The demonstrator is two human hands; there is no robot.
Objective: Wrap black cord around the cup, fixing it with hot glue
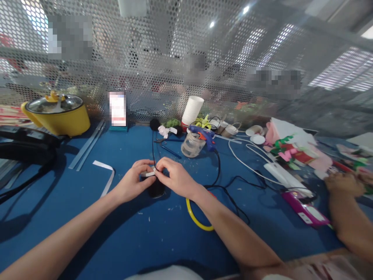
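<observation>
My left hand (140,177) is closed, its fingers and thumb pinching a short white strip (150,174). Meeting it from the other side, my right hand (174,175) is closed too, fingertips pressed together at the strip's right end beside a thin black stem (153,146). Directly below the fingers stands a small dark cup-like base (156,190), its top hidden by my hands. The stem rises towards a fuzzy black ball (155,124); whether the two are joined I cannot tell. A bent white ribbon (109,171) lies left of my hands.
Beyond my hands, a blue glue gun (205,136) rests on a clear jar (192,146). Stacked paper cups (192,111), a phone (117,109) and a yellow pot (62,120) line the mesh wall. Cables, a power strip (287,179) and another person's hand (345,184) are at right.
</observation>
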